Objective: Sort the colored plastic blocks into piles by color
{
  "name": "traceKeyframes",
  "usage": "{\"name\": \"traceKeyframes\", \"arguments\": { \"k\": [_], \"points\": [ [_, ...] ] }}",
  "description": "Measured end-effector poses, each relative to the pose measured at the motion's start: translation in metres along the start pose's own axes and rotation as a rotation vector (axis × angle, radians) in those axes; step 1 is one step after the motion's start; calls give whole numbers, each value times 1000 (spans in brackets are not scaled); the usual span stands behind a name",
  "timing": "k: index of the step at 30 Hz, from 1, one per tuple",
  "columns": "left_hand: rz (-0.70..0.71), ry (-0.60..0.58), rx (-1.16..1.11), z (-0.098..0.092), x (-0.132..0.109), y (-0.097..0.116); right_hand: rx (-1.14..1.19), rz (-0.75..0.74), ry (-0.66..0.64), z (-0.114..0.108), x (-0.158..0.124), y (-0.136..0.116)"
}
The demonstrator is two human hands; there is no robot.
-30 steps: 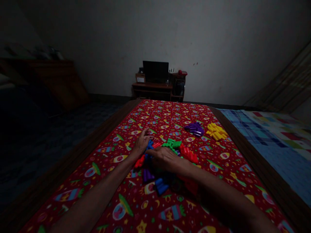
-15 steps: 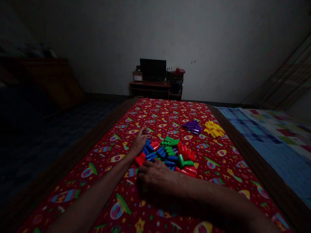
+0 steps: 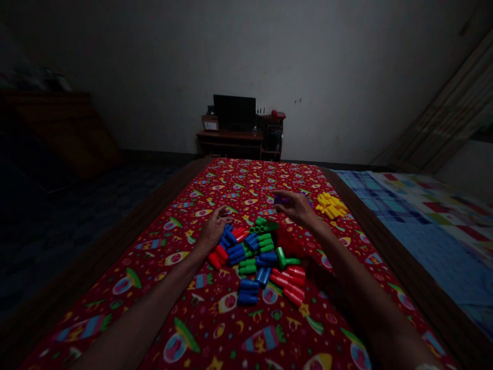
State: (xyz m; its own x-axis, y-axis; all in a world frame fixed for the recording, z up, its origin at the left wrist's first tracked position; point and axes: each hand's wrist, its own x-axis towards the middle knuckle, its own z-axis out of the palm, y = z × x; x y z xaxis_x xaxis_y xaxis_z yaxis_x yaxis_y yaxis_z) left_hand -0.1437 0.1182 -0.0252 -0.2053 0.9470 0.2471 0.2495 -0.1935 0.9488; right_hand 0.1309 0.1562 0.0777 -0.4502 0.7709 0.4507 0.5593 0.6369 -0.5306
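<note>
A mixed heap of red, blue and green plastic blocks [image 3: 262, 257] lies on a red patterned cloth [image 3: 215, 329]. My left hand [image 3: 215, 226] rests flat, fingers apart, against the heap's left edge, touching blue and red blocks. My right hand [image 3: 295, 205] is stretched out beyond the heap over the purple block pile [image 3: 278, 198], which it mostly hides. Its fingers are closed on a purple block. A pile of yellow blocks [image 3: 330, 205] sits just right of that hand.
The cloth covers a long wooden-edged platform [image 3: 389, 241]. A blue checked mat [image 3: 435, 226] lies to the right. A low desk with a dark monitor [image 3: 234, 110] stands at the far wall. The floor on the left is dark.
My right hand left the near side of the mixed heap and reached forward to the purple pile. The left hand stayed at the heap's left edge. The view shifted slightly.
</note>
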Motion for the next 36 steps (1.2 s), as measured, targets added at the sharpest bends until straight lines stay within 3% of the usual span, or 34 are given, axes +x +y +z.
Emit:
{"name": "traceKeyframes", "arguments": {
  "k": [2, 5, 9, 12, 15, 18, 20, 21, 23, 25, 29, 36],
  "points": [
    [5, -15, 1, -1, 0, 0, -161, 114, 59, -8, 1, 31],
    [15, -28, 7, -2, 1, -3, -315, 177, 49, -11, -3, 63],
    [10, -28, 18, -2, 4, -9, -392, 137, 15, -11, -6, 72],
    [19, -35, 32, -3, 2, -3, -393, 110, -18, -17, -4, 52],
    [217, -109, 163, -3, -9, 26, -334, 21, -183, -21, -4, 15],
    [523, -409, 456, 4, -30, 67, -249, -95, -532, -18, -9, -23],
    [634, -634, 597, 14, -44, 87, -284, -95, -712, -13, -14, -40],
    [654, -688, 640, 19, -50, 92, -331, -79, -747, -10, -16, -45],
    [646, -691, 690, 28, -56, 91, -439, -38, -729, -5, -19, -47],
    [613, -612, 728, 30, -55, 81, -499, -27, -689, -3, -20, -44],
    [550, -463, 772, 19, -39, 55, -521, -101, -659, 3, -24, -33],
    [407, -417, 603, 13, -27, 45, -504, -224, -316, 39, -51, -15]
  ]
}}
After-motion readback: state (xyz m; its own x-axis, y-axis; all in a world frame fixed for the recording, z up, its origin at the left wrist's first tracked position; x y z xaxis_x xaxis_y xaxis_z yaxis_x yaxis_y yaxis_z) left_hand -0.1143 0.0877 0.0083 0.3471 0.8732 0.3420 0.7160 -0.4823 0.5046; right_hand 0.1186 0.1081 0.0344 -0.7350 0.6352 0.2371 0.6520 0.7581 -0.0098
